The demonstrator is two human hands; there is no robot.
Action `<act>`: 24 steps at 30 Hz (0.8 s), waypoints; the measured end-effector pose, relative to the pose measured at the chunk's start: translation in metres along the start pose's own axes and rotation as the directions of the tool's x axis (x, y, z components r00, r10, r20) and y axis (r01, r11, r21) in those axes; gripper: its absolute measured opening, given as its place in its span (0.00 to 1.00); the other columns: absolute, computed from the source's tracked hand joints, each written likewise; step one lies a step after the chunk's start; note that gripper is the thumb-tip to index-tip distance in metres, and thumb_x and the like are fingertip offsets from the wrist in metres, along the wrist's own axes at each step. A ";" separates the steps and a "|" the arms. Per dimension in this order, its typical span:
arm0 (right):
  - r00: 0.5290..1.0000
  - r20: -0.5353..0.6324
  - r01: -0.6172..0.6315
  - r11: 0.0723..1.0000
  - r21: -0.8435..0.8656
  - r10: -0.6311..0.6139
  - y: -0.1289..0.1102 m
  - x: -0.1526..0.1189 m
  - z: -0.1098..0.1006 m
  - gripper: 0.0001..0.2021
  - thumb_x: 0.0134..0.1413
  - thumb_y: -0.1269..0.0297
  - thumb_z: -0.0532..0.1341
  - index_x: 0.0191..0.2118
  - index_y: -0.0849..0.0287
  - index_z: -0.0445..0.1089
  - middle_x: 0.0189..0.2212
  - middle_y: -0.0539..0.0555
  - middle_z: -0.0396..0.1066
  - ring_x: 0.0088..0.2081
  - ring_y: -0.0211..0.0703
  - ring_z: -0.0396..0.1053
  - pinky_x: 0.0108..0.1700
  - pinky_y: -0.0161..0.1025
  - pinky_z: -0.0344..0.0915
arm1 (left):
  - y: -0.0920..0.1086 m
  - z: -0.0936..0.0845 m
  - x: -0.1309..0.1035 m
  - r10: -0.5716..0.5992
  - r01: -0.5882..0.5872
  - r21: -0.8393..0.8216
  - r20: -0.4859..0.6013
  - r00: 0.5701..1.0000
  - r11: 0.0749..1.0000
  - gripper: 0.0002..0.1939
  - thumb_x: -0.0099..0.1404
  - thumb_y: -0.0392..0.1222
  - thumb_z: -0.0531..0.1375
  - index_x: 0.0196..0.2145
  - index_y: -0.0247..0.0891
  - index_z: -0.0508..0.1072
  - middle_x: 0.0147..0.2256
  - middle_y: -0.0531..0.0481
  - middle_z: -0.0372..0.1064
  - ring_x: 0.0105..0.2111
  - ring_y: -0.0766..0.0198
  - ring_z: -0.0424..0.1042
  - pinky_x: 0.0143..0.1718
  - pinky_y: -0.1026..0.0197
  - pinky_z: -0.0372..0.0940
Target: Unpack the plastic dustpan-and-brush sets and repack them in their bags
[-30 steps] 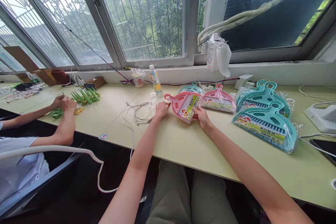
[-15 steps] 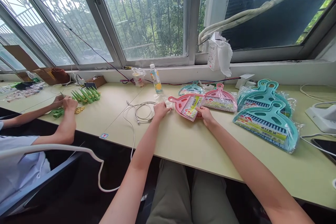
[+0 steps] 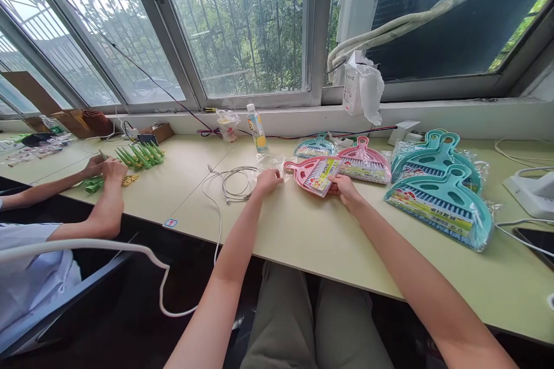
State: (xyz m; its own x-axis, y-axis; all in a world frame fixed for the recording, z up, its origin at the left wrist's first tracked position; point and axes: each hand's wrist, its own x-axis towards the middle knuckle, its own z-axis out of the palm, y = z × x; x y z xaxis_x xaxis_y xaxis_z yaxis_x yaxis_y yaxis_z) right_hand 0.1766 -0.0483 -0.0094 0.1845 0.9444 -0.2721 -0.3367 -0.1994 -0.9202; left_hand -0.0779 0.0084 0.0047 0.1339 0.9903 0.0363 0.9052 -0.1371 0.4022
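My right hand (image 3: 346, 188) is closed on the lower right edge of a pink dustpan (image 3: 303, 169) with a printed card (image 3: 324, 176) across it. The dustpan is tilted over the table, its handle pointing left. Just left of that handle, my left hand (image 3: 269, 181) pinches a clear plastic bag (image 3: 272, 162); the fingertips are partly hidden. Behind my right hand lies a wrapped pink dustpan set (image 3: 364, 162), and a small teal set (image 3: 315, 146) sits farther back. Several wrapped teal dustpan sets (image 3: 441, 207) are piled on the right.
A coiled cable (image 3: 237, 184) lies left of my left hand. A drink bottle (image 3: 257, 129) and a bagged cup (image 3: 228, 125) stand by the window. At left, a co-worker's hands (image 3: 113, 170) handle green pieces (image 3: 141, 157). A white device (image 3: 534, 193) and a phone (image 3: 539, 242) lie far right.
The pink dustpan and my right hand have shifted slightly right. My left hand has moved a little right too, and more of the clear bag shows behind it.
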 end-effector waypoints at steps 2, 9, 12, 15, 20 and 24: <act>1.000 0.002 0.002 1.000 0.002 -0.002 0.000 0.001 -0.002 0.06 0.57 0.76 0.59 0.32 0.61 0.71 0.25 0.54 0.77 0.23 0.44 0.74 0.26 0.40 0.73 | -0.002 -0.003 0.001 -0.006 0.008 -0.044 0.036 0.999 0.999 0.09 0.60 0.47 0.63 0.35 0.41 0.75 0.42 0.45 0.74 0.45 0.51 0.71 0.43 0.56 0.62; 1.000 0.000 -0.027 0.999 -0.027 0.027 -0.002 0.001 -0.002 0.06 0.57 0.77 0.59 0.36 0.63 0.72 0.25 0.55 0.78 0.25 0.45 0.76 0.29 0.40 0.74 | 0.002 -0.007 -0.002 -0.105 0.105 0.070 -0.004 0.995 0.992 0.12 0.62 0.52 0.61 0.35 0.40 0.74 0.44 0.46 0.75 0.46 0.55 0.72 0.42 0.59 0.62; 0.999 0.007 -0.031 0.999 -0.024 0.032 -0.004 0.000 -0.002 0.05 0.58 0.77 0.59 0.37 0.63 0.72 0.25 0.55 0.78 0.25 0.44 0.75 0.29 0.39 0.74 | 0.004 -0.006 -0.003 -0.077 0.073 0.076 0.049 0.996 0.994 0.09 0.63 0.47 0.60 0.32 0.39 0.73 0.41 0.46 0.76 0.44 0.55 0.72 0.39 0.60 0.61; 1.000 0.012 -0.028 0.999 -0.019 0.028 -0.004 0.001 -0.003 0.05 0.58 0.77 0.59 0.34 0.63 0.71 0.25 0.55 0.78 0.24 0.44 0.75 0.29 0.39 0.74 | 0.005 -0.007 -0.003 -0.062 0.062 0.037 -0.011 0.998 0.997 0.08 0.66 0.44 0.57 0.33 0.40 0.72 0.42 0.46 0.75 0.44 0.56 0.72 0.39 0.60 0.61; 0.998 0.050 -0.022 0.999 -0.050 0.025 -0.003 0.001 -0.003 0.06 0.59 0.76 0.58 0.32 0.62 0.70 0.25 0.56 0.78 0.24 0.43 0.75 0.27 0.38 0.73 | 0.009 -0.009 -0.002 -0.093 0.105 0.022 -0.309 0.946 0.994 0.12 0.73 0.40 0.47 0.41 0.39 0.69 0.46 0.41 0.72 0.46 0.56 0.71 0.42 0.58 0.62; 0.988 0.155 0.001 0.999 -0.050 0.007 -0.005 -0.003 -0.001 0.05 0.59 0.74 0.59 0.33 0.62 0.71 0.27 0.57 0.79 0.26 0.43 0.77 0.28 0.37 0.74 | 0.013 -0.008 -0.002 0.026 0.045 0.149 -0.444 0.895 0.988 0.10 0.73 0.39 0.48 0.41 0.38 0.68 0.45 0.40 0.70 0.47 0.53 0.70 0.47 0.54 0.61</act>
State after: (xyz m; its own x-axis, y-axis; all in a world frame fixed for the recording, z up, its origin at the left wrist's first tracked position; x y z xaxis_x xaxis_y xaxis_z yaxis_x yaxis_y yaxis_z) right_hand 0.1785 -0.0504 -0.0043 0.0364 0.9722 -0.2313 -0.2904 -0.2111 -0.9333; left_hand -0.0697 0.0046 0.0176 -0.0356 0.8925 0.4497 0.9603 -0.0940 0.2626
